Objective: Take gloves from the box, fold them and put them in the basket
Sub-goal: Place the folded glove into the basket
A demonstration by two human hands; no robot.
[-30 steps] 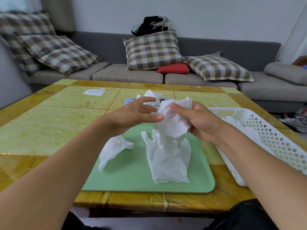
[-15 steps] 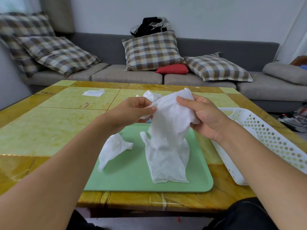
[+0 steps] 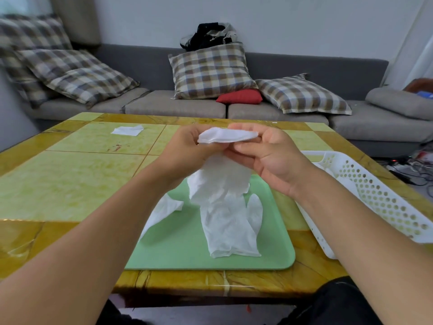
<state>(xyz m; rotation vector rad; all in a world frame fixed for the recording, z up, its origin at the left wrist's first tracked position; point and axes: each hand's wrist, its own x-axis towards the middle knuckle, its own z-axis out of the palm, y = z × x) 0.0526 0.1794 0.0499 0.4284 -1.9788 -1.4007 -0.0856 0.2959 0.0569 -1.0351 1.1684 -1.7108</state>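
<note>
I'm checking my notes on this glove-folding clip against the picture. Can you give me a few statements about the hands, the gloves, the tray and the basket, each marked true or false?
1. Both hands hold the same white glove above the table. True: the left hand and the right hand each have a grip on it.
2. The green tray has nothing on it. False: more white gloves lie on it.
3. The white basket stands to the right of the tray. True.
4. The held glove is already in the basket. False: it is still in the hands, over the tray.
</note>
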